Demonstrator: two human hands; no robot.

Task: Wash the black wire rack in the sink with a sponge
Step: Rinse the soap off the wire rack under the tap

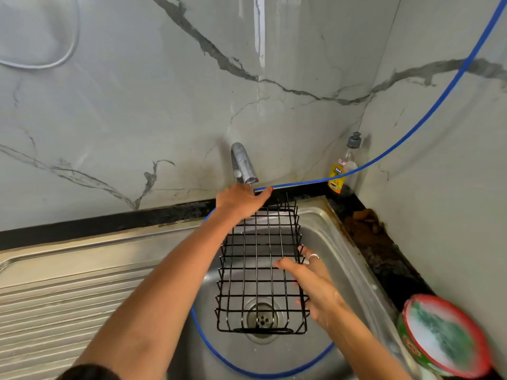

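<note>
Two hands – right hand [318, 292] clasping black wire rack [260, 270] edge, left hand [241, 200] flat at tap [242, 165]

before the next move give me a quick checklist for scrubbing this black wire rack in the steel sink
1. Black wire rack over the stainless steel sink: ok, it sits above the round metal drain.
2. Right hand gripping the rack's right side: ok.
3. Left hand at the chrome tap: ok, it is there, but whether it holds the handle: cannot tell.
4. Water running: cannot tell.
5. Sponge in hand: not ok, neither hand holds one; a green scrubber in foam lies in the red-rimmed round tub on the right.
6. Thin blue hose out of the way: not ok, it loops through the sink under the rack.
</note>
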